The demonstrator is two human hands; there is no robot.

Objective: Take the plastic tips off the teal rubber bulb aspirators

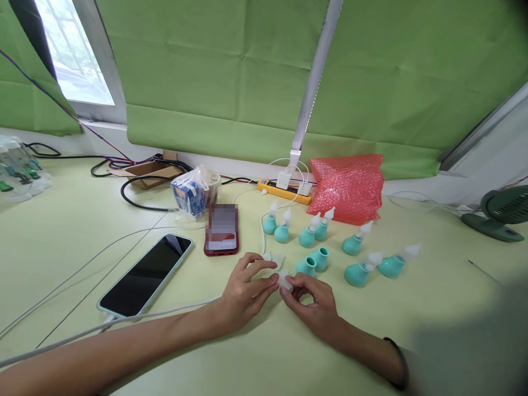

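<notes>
My left hand (246,289) and my right hand (310,301) meet at the middle of the table, both pinching a small clear plastic tip (284,281) between their fingertips. Just beyond my fingers stand two teal rubber bulbs without tips (313,262). Another clear tip (277,258) lies beside them. Several teal bulbs with white tips (358,258) stand or lie in two loose rows further back and to the right.
A dark phone (145,274) on a white cable lies at the left, a red phone (221,229) behind it. A bagged carton (193,193), a yellow power strip (284,191), a red bubble-wrap bag (348,187) and a green fan (501,212) line the back.
</notes>
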